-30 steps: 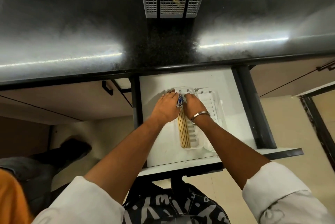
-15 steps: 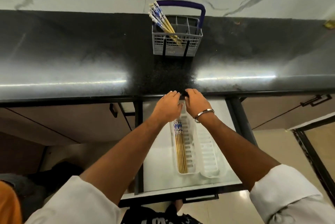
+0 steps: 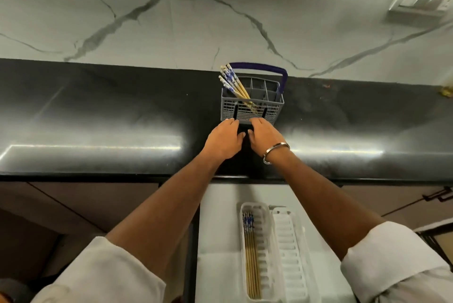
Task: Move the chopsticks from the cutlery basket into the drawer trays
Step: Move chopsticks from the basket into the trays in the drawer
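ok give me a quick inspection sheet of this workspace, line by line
surface: black glossy countertop, with glare streaks
job's things: grey cutlery basket with a blue handle stands on the counter, some chopsticks lean in its left compartment; other chopsticks lie in the left tray of the open drawer; right tray holds none
clutter: small yellowish object at far right, unclear
grippers: left hand and right hand over the counter just before the basket, holding nothing; metal bangle on the right wrist
cables: nothing seen
surroundings: marble wall, switch plate
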